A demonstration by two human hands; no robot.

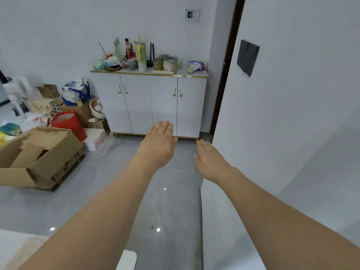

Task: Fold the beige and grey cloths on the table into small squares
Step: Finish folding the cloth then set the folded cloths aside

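A white cabinet (153,102) fills the view ahead; no grey cloth shows, only a beige edge (25,252) at bottom left, perhaps the cloth. Left hand (158,145) and right hand (208,158) reach forward flat, fingers straight, holding nothing. Cloth is probably light and limp: pinch corners.

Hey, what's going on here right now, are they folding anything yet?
Not yet. The person holds both arms out in front, the left hand and right hand open with straight fingers, holding nothing. They face a white cabinet cluttered on top, with cardboard boxes on the floor to the left. A beige patch at the lower left edge may be a cloth, but that's unclear.
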